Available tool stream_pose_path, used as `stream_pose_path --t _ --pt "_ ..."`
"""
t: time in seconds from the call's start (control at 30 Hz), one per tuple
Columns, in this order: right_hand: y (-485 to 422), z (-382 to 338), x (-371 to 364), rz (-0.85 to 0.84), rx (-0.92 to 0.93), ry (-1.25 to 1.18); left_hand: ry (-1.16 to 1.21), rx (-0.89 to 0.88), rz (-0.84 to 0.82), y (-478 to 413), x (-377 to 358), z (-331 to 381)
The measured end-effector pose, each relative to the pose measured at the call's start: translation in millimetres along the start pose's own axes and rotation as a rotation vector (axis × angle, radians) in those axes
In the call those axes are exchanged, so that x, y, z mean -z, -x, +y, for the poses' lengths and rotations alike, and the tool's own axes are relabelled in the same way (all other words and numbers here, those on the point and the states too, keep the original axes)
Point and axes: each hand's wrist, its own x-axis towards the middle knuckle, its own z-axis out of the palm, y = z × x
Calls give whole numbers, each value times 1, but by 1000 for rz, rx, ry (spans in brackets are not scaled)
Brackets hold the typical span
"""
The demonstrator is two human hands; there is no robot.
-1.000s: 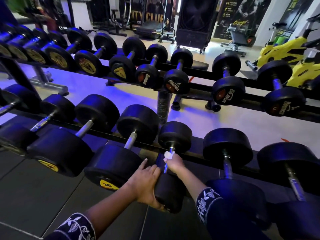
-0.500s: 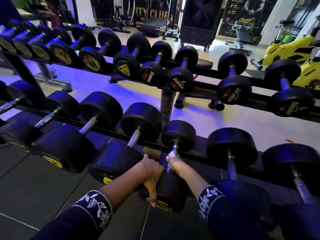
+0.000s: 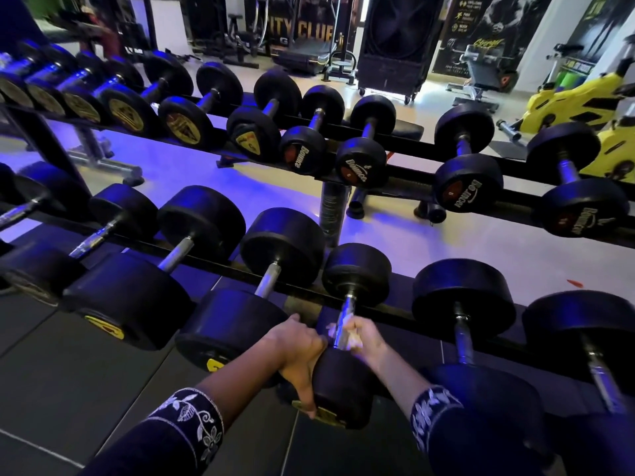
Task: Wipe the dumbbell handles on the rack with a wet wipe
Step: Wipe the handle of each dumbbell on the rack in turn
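A small black dumbbell lies on the lower rail of the rack (image 3: 302, 293), and its steel handle (image 3: 345, 316) runs toward me. My right hand (image 3: 364, 341) is wrapped round the near end of that handle, with a white wet wipe (image 3: 350, 341) bunched between fingers and steel. My left hand (image 3: 302, 355) grips the left side of the dumbbell's near head (image 3: 343, 389), thumb over the top and fingers down its face. The far head (image 3: 357, 273) rests against the back rail.
Larger black dumbbells flank it: one on the left (image 3: 268, 280), one on the right (image 3: 462, 324). The upper rail (image 3: 405, 173) carries a row of smaller dumbbells. Beyond stand yellow exercise bikes (image 3: 584, 104), a black cooler (image 3: 395, 39) and benches. Dark rubber floor tiles (image 3: 86, 389) lie below.
My right hand has slid the wipe down the handle toward the near head. My left hand has curled from a flat rest to a grip on the head's left side.
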Motion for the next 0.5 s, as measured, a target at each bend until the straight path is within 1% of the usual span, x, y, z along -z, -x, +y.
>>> stream_pose_path --t 0.07,0.2,0.3,0.4,0.43,0.5 --pt "1 -2 2 -14 -10 -146 0 -8 11 -1 1 0" --pt "-14 -32 -4 28 22 -205 15 2 5 0 0 1" --pt "-12 -38 -8 16 12 -91 18 2 5 1 1 1" --pt "0 -13 -4 -16 -43 58 9 -4 14 0 1 1" --pt "6 -5 -3 -9 -50 98 10 -8 13 0 2 1" --pt "3 0 -3 36 -63 103 17 -14 16 -1 3 1"
